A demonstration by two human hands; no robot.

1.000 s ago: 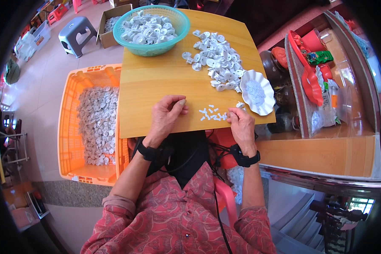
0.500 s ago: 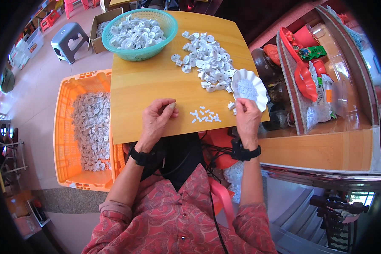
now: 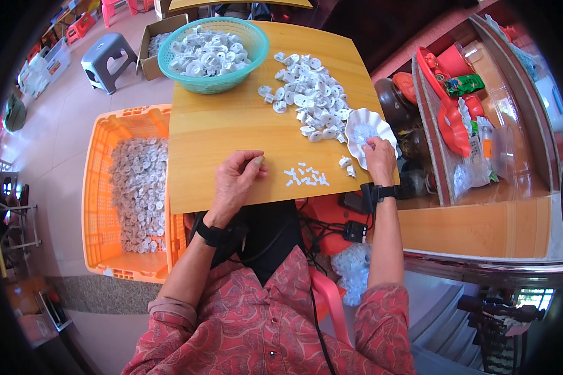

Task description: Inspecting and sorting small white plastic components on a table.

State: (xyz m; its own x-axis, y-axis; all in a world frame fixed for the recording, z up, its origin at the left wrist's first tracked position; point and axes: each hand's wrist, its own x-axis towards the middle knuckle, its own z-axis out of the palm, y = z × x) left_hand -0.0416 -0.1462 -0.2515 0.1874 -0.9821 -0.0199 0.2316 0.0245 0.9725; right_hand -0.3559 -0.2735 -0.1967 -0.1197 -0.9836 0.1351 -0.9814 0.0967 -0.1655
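Observation:
My right hand (image 3: 380,161) reaches over the rim of a white scalloped dish (image 3: 389,133), its bent fingertips down among small pale pieces (image 3: 361,131). Whatever those fingertips pinch is hidden. Above the near left part of the table, my left hand (image 3: 236,177) is closed, thumb pressed to the forefinger; nothing clear shows between them. Between the hands lie several tiny white pegs (image 3: 306,176). Two or so white round plastic parts (image 3: 346,164) lie beside the right hand, and a larger heap of such parts (image 3: 309,94) spreads behind the pegs.
A green basket (image 3: 259,53) full of white parts stands at the table's far left corner. On the left, an orange crate (image 3: 95,206) holds many more. A grey stool (image 3: 109,59) and cardboard box (image 3: 150,65) stand beyond. Shelving with red items (image 3: 453,119) borders the right.
My right hand has moved right and farther over the dish, its fingers now down in the pieces. The left hand stays closed in about the same place. The view has shifted slightly.

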